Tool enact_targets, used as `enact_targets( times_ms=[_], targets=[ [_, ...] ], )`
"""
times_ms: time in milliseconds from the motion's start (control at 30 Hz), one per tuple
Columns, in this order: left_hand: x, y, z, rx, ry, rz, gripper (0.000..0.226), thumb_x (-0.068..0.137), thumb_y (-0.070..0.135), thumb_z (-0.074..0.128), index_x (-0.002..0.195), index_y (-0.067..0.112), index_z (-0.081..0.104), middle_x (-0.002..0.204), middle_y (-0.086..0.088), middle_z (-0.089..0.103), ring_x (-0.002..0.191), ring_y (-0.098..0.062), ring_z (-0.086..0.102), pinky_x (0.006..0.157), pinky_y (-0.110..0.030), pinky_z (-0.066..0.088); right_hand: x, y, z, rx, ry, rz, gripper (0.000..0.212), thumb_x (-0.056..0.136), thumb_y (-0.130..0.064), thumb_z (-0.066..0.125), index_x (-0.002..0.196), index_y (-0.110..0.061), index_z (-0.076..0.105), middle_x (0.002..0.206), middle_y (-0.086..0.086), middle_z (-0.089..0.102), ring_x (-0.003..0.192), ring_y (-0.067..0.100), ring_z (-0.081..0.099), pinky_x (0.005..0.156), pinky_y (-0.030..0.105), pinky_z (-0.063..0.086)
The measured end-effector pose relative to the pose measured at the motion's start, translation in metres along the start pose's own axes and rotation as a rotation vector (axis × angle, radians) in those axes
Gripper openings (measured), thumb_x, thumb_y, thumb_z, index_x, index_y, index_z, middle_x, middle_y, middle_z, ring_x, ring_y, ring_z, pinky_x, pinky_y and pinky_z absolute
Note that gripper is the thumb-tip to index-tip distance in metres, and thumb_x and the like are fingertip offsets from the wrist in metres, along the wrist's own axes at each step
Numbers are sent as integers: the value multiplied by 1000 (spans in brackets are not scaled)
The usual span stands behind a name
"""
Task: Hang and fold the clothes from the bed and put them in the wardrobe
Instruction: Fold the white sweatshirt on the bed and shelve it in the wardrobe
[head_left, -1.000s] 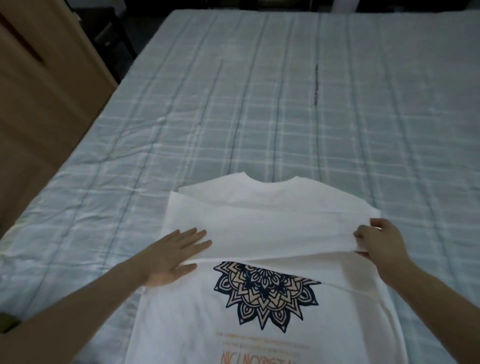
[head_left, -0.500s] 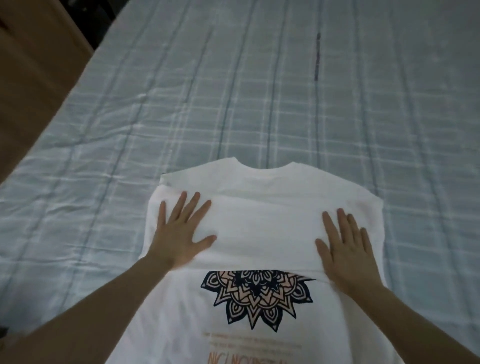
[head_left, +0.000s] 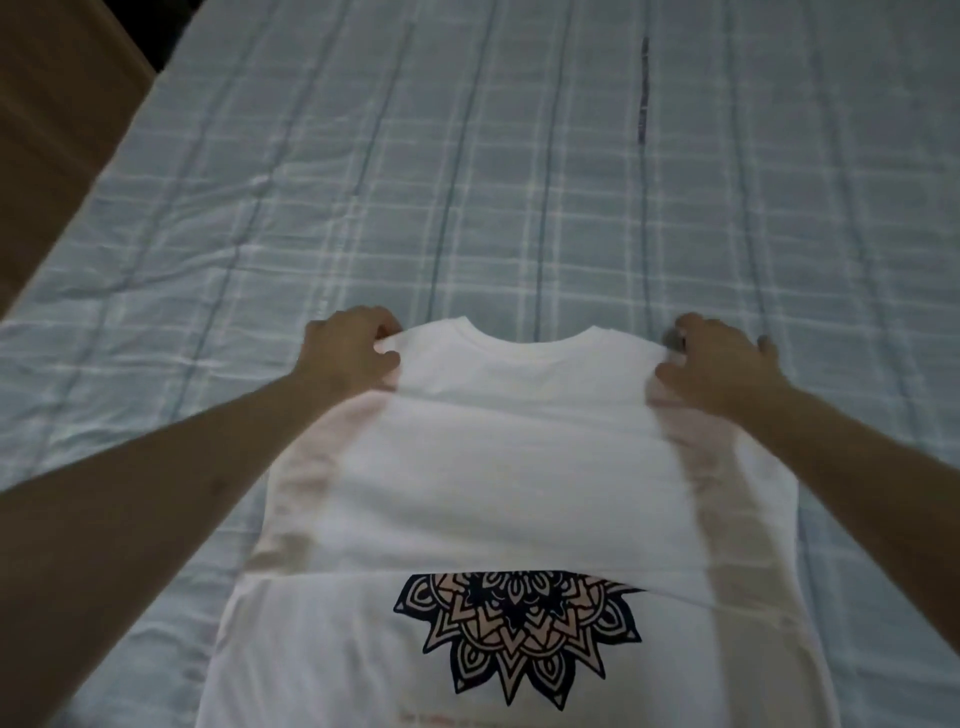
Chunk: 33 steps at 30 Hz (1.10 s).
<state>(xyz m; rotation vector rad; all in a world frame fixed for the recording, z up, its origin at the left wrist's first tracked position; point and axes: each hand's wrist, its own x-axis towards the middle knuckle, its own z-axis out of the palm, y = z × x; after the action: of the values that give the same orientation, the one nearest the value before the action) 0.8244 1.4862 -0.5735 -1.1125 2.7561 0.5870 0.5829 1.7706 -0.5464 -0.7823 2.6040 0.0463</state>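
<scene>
White T-shirt lying flat on the bed, print side up, collar toward 12 o'clock, its mandala print toward 6 o'clock and partly covered by a folded-over layer of fabric. From my remote station I see the left hand at about 10 o'clock of the garment, fingers curled and pinching the shoulder corner just beside the collar; the right hand at about 2 o'clock grips the opposite shoulder corner in the same way. Both arms reach across the side edges of the shirt.

Handling, as I judge it: the cloth is light, soft and limp, with no stiffness of its own, so it will sag and crease wherever it is unsupported. The two shoulder corners are the sound places to hold, since equal tension between them should keep the top edge straight for a fold toward 6 o'clock. A wooden panel, possibly the wardrobe, stands at 10 o'clock beyond the bed's edge.
</scene>
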Motion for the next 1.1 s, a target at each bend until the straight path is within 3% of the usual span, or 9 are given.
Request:
enact_targets(
  times_ms=[67, 167, 333, 433, 567, 800, 900, 1000, 1100],
  targets=[
    [10, -1, -14, 16, -142, 14, 35, 76, 20, 71, 110, 25, 63, 108, 0, 67, 104, -23, 61, 93, -35, 47, 10, 5, -13, -48, -159, 15, 50, 72, -32, 70, 119, -27, 55, 120, 3, 56, 115, 28, 53, 105, 52, 36],
    [15, -11, -24, 140, -323, 72, 50, 72, 30, 80, 117, 22, 60, 109, -1, 55, 105, -25, 56, 87, -32, 45, 15, 22, -21, -139, -237, -4, 64, 55, -37, 73, 116, -32, 56, 113, 4, 60, 106, 30, 58, 94, 46, 48],
    [6, -42, -32, 101, -368, -18, 41, 74, 16, 78, 109, 23, 57, 112, -3, 58, 97, -19, 51, 77, -28, 36, 10, 60, -11, -130, -189, -47, 31, 76, -16, 71, 106, -16, 65, 106, 13, 61, 101, 33, 59, 76, 27, 40],
    [0, -49, -35, 72, -431, -57, 37, 77, 20, 78, 106, 26, 56, 111, -1, 60, 100, -21, 54, 80, -30, 38, 0, 75, 0, 2, -94, -118, 24, 81, -11, 69, 83, -25, 49, 100, 12, 63, 84, 29, 52, 70, 30, 34],
    [-6, -53, -46, -189, -506, -146, 48, 68, 32, 76, 112, 17, 62, 111, -5, 64, 103, -25, 60, 84, -33, 47, -11, 93, 6, 130, -20, -132, 18, 82, -15, 70, 91, -18, 55, 92, 11, 58, 80, 28, 51, 69, 33, 36],
    [-14, -61, -45, -201, -501, -98, 55, 50, 24, 76, 102, 25, 60, 89, 3, 63, 77, -8, 57, 65, -22, 39, -13, 94, -15, 393, -283, 10, 25, 78, -36, 78, 91, -20, 65, 89, 2, 66, 82, 22, 62, 68, 31, 45],
    [-16, -64, -47, -197, -504, -36, 45, 58, 15, 80, 97, 27, 60, 86, 5, 61, 77, -12, 56, 66, -25, 40, -12, 100, -20, 286, -351, -48, 32, 69, -23, 87, 91, -22, 64, 89, 1, 68, 81, 19, 63, 70, 32, 46],
    [-20, -68, -46, -71, -336, 96, 25, 67, 16, 72, 80, 28, 54, 83, 6, 59, 80, -19, 56, 65, -27, 39, -17, 105, -11, 224, -234, -132, 35, 64, -2, 83, 77, -24, 59, 79, 2, 65, 74, 24, 59, 64, 32, 42],
    [-34, -71, -37, 57, -245, 309, 16, 63, 17, 52, 75, 26, 49, 77, 4, 47, 81, -29, 55, 65, -32, 35, -37, 106, 10, 279, 47, -213, 42, 61, 14, 69, 65, -23, 51, 63, -2, 56, 61, 22, 53, 54, 21, 36]
  ],
)
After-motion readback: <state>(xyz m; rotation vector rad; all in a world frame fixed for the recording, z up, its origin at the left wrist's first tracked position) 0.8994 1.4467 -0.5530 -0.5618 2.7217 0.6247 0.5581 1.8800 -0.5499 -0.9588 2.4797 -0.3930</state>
